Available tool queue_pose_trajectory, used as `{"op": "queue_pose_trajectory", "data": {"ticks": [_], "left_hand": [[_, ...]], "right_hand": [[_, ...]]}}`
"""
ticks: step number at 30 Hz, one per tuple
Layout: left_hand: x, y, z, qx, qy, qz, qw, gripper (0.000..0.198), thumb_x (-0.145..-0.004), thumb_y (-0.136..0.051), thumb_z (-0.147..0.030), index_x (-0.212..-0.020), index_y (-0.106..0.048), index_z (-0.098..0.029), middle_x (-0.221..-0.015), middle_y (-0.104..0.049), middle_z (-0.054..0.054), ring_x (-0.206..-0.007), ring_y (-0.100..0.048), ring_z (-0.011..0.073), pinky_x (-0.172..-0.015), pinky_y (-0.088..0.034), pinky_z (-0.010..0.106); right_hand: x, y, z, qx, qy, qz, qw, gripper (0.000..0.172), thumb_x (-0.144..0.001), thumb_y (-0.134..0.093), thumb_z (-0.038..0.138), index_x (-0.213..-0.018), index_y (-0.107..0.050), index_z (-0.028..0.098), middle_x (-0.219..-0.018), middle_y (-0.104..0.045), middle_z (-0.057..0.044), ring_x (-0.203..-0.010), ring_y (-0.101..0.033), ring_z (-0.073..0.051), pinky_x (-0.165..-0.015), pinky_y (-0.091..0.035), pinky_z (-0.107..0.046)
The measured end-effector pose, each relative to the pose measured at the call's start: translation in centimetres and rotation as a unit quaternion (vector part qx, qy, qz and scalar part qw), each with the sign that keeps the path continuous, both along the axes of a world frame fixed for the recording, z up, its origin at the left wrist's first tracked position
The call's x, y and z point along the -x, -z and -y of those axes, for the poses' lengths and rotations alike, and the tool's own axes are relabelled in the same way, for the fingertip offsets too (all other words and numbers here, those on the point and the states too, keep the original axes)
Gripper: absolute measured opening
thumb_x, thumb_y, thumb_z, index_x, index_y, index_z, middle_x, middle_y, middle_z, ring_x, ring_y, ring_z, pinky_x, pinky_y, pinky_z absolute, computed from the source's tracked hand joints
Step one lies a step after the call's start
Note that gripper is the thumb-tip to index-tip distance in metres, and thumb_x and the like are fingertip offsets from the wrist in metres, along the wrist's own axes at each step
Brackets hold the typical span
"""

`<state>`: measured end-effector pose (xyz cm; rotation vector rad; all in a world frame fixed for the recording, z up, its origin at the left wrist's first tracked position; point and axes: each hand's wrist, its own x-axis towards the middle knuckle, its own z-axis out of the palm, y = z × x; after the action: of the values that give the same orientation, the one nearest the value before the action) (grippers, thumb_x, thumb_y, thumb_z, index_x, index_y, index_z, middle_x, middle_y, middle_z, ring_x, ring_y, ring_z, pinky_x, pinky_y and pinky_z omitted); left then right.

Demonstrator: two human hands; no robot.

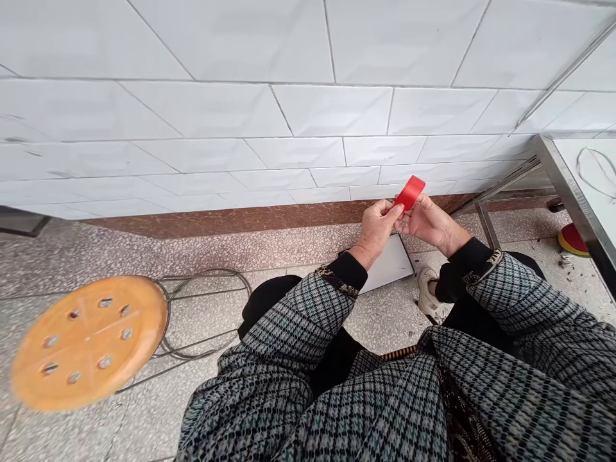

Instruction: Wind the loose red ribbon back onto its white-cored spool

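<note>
A roll of red tape (412, 192) is up in front of me, close to the tiled wall. My left hand (378, 224) pinches the roll's lower left part between thumb and fingers. On the other side, my right hand (430, 224) has its palm turned toward me. Its fingers reach behind the tape and curl near the left fingertips, partly hidden by the roll. Below both hands a flat white panel with a dark edge (392, 263) lies on the floor.
An orange round stool (91, 340) with holes and metal legs is on its side at left. A metal-framed table (568, 199) stands at right, with a thin wire loop (597, 170) on top. Beneath it is a red and yellow object (573, 240). White wall tiles (332, 109) rise ahead.
</note>
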<state>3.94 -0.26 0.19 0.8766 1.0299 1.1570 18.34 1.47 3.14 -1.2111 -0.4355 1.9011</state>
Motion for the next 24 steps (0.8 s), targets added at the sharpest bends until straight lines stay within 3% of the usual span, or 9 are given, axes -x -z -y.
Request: {"op": "queue_pose_trajectory", "data": {"ticks": [3,7,13,16,19,21,23,24], "left_hand": [[0.0,0.1,-0.1,-0.035,-0.018,-0.014,0.999,0.016,-0.090,-0.081,-0.019,-0.092,-0.065,-0.021,-0.064,-0.056,-0.009,-0.055,-0.054,0.0079,-0.056,-0.044,0.022],[0.5,-0.1,-0.2,-0.067,0.018,-0.031,0.997,0.033,-0.089,-0.078,-0.013,-0.120,-0.072,-0.023,-0.068,-0.065,-0.008,-0.059,-0.060,0.0102,-0.059,-0.047,0.023],[2.1,-0.1,-1.4,-0.090,0.094,-0.027,0.991,0.041,-0.085,-0.084,-0.017,-0.124,-0.075,-0.020,-0.079,-0.078,-0.003,-0.074,-0.073,0.0130,-0.077,-0.056,0.027],[2.7,-0.1,-1.7,-0.075,0.153,0.000,0.985,0.047,-0.081,-0.089,-0.021,-0.125,-0.074,-0.019,-0.080,-0.079,-0.002,-0.076,-0.074,0.0142,-0.078,-0.055,0.027],[3.0,0.0,-1.7,-0.046,0.178,0.051,0.982,0.053,-0.078,-0.092,-0.027,-0.126,-0.072,-0.020,-0.079,-0.077,-0.002,-0.068,-0.068,0.0123,-0.067,-0.049,0.025],[3.2,0.1,-1.5,-0.021,0.180,0.069,0.981,0.054,-0.077,-0.094,-0.030,-0.126,-0.073,-0.022,-0.076,-0.072,-0.004,-0.058,-0.055,0.0092,-0.059,-0.040,0.025],[3.4,0.2,-1.2,-0.006,0.183,0.069,0.981,0.053,-0.077,-0.095,-0.031,-0.124,-0.073,-0.023,-0.072,-0.067,-0.006,-0.053,-0.043,0.0071,-0.055,-0.032,0.025],[3.6,0.2,-1.1,-0.004,0.188,0.065,0.980,0.053,-0.076,-0.095,-0.031,-0.123,-0.074,-0.023,-0.071,-0.066,-0.006,-0.052,-0.039,0.0066,-0.054,-0.030,0.025]], "right_hand": [[0.1,-0.1,0.2,0.003,-0.026,-0.017,1.000,0.015,-0.094,-0.070,0.038,-0.090,-0.069,0.024,-0.074,-0.072,0.000,-0.071,-0.064,-0.019,-0.077,-0.059,-0.033],[0.1,-0.2,0.5,0.023,-0.045,-0.048,0.998,0.018,-0.096,-0.066,0.039,-0.090,-0.071,0.023,-0.074,-0.071,-0.001,-0.069,-0.064,-0.018,-0.077,-0.059,-0.033],[-0.5,0.0,0.8,-0.026,-0.061,-0.039,0.997,0.013,-0.094,-0.071,0.036,-0.092,-0.072,0.022,-0.077,-0.071,-0.003,-0.071,-0.062,-0.018,-0.086,-0.064,-0.038],[-0.7,0.0,1.0,-0.034,-0.077,-0.027,0.996,0.012,-0.093,-0.075,0.033,-0.090,-0.070,0.022,-0.075,-0.069,-0.002,-0.069,-0.060,-0.017,-0.088,-0.066,-0.037],[-1.1,0.0,1.1,-0.052,-0.114,0.026,0.992,0.020,-0.093,-0.077,0.040,-0.094,-0.071,0.021,-0.085,-0.072,-0.005,-0.074,-0.064,-0.017,-0.084,-0.067,-0.036],[-1.5,0.0,0.8,-0.114,-0.134,0.104,0.979,0.028,-0.093,-0.078,0.048,-0.103,-0.072,0.022,-0.098,-0.076,-0.008,-0.084,-0.068,-0.020,-0.082,-0.067,-0.038],[-2.2,-0.1,0.2,-0.228,-0.132,0.217,0.940,0.036,-0.089,-0.082,0.048,-0.114,-0.073,0.025,-0.113,-0.077,-0.009,-0.096,-0.071,-0.023,-0.084,-0.066,-0.040],[-2.6,-0.1,-0.1,-0.289,-0.121,0.286,0.906,0.042,-0.082,-0.087,0.044,-0.117,-0.073,0.025,-0.114,-0.077,-0.008,-0.098,-0.071,-0.024,-0.087,-0.064,-0.041]]}}
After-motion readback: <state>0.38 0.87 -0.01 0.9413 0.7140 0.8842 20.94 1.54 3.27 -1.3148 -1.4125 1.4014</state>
